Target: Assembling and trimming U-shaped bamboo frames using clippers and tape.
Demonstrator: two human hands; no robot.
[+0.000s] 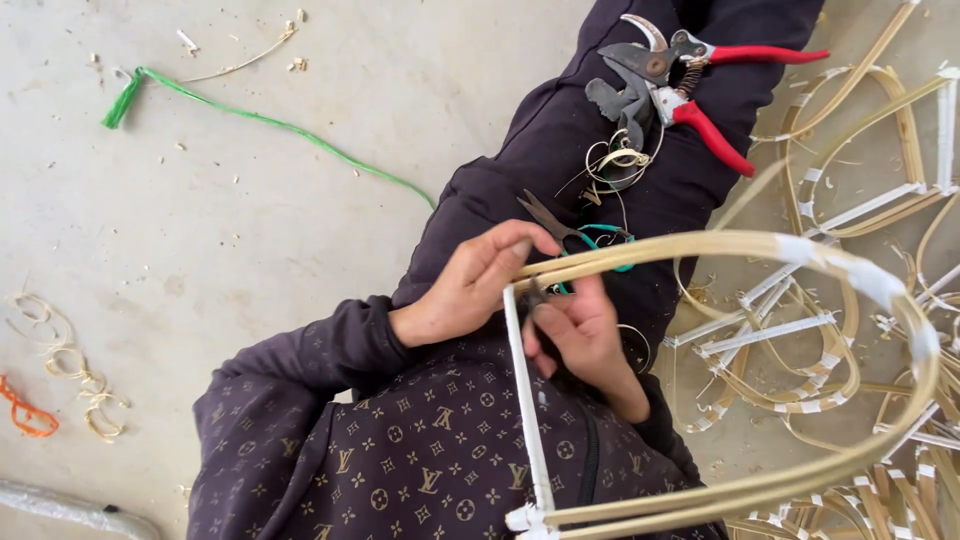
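Both hands meet at the upper corner of a bent bamboo frame (720,250), where its white-taped straight bar (525,400) joins the curved strips. Left hand (470,285) pinches the end of the curved strips between thumb and fingers, closed on them. Right hand (580,335) sits just beside that same corner on its far side, fingers curled at the joint; whether it grips a strip or a binding there I cannot tell. From the corner the bar's long axis runs down toward the wearer's chest, while the curved strips sweep away to the right in a wide loop and return to the bar's lower end. Each hand is equally near the corner.

Just beyond the corner, on the dark trouser leg (560,130), lie teal-handled scissors (585,238), partly hidden behind the frame. Farther up the leg sit coiled pale shavings (620,160), then red-handled pruning shears (680,75). Right of the frame, on the concrete floor (250,250), lies a heap of finished taped frames (850,330). Well left of the corner stretches a green cord (250,115), with curled shavings (60,350) and an orange scrap (25,410) beyond.
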